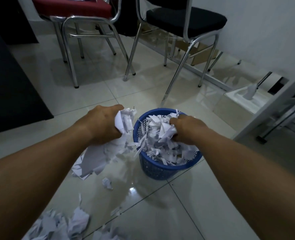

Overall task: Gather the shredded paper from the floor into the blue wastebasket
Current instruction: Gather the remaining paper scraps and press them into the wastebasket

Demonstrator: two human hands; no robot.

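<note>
The blue wastebasket [156, 171] is standing upright on the tiled floor [204, 196], mouth facing up, brimming with shredded paper [160, 144]. The left hand [103, 123] is clutching a wad [124, 120] just beside its rim. The right hand [188, 129] is gripping shredded paper above the opening. Scraps [62, 224] are lying nearer me.

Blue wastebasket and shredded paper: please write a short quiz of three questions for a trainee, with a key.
1. True or false: the blue wastebasket lies tipped on its side.
2. The left hand and the right hand both grip shredded paper. Which hand is over the wastebasket? A) left B) right
3. Fill in: left of the black-seated chair, the other chair has a ____ seat.
Key: 1 false (it stands upright); 2 B; 3 red.
</note>
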